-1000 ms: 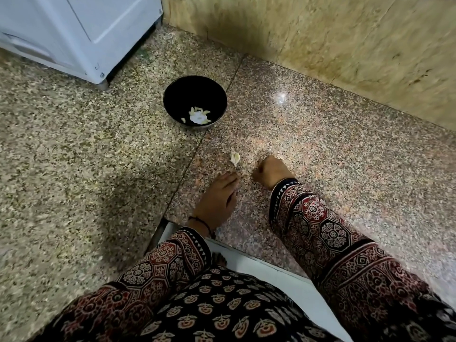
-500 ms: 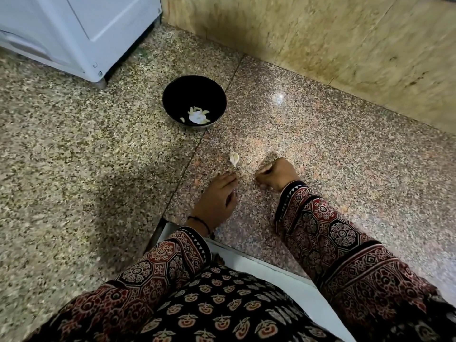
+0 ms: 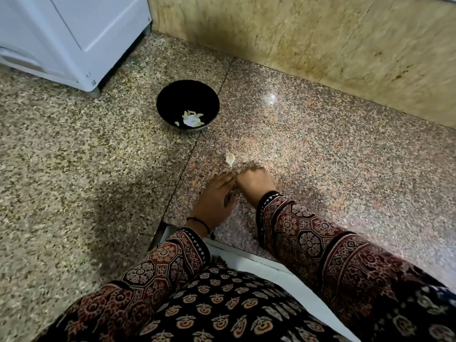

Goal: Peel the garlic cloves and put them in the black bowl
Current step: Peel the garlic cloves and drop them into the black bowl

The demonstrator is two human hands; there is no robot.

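A black bowl [image 3: 188, 104] stands on the granite counter [image 3: 320, 149] and holds several pale peeled garlic pieces [image 3: 191, 118]. One unpeeled garlic clove [image 3: 230, 159] lies on the counter between the bowl and my hands. My left hand [image 3: 214, 198] rests on the counter just below the clove, fingers loosely bent and pointing toward it. My right hand [image 3: 254, 184] sits beside it with curled fingers, its knuckles touching my left fingertips. Both hands are slightly blurred, and nothing shows between the fingers.
A white appliance [image 3: 74, 38] stands at the back left, close to the bowl. A yellowish stone wall [image 3: 320, 45] runs along the back. The counter's front edge with a white strip [image 3: 246, 260] lies under my forearms.
My right hand has slid left until it meets my left fingertips. My left hand, the clove and the bowl have stayed put.
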